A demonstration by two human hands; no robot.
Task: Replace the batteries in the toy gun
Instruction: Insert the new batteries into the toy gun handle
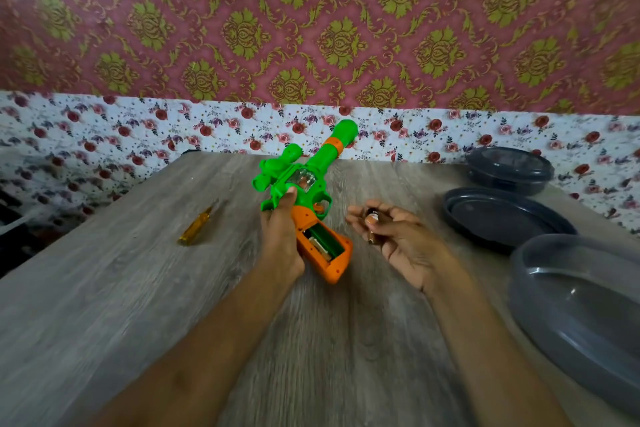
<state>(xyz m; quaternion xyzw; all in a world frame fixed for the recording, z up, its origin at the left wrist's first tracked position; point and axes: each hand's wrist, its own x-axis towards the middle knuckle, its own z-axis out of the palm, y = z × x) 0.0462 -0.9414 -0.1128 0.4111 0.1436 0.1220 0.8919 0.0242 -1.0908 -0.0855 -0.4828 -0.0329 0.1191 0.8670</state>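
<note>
Head cam: L hand (280,239) grips toy gun (304,166); R hand (405,239) holds battery (372,222); screwdriver (195,225) left, grey bowls (509,170) right.

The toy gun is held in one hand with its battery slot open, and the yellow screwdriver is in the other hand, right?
Not quite. The head view shows the screwdriver lying on the table, left of the toy gun. The right hand holds what looks like a battery instead. The rest is right: the left hand holds the gun, battery slot open.
</note>
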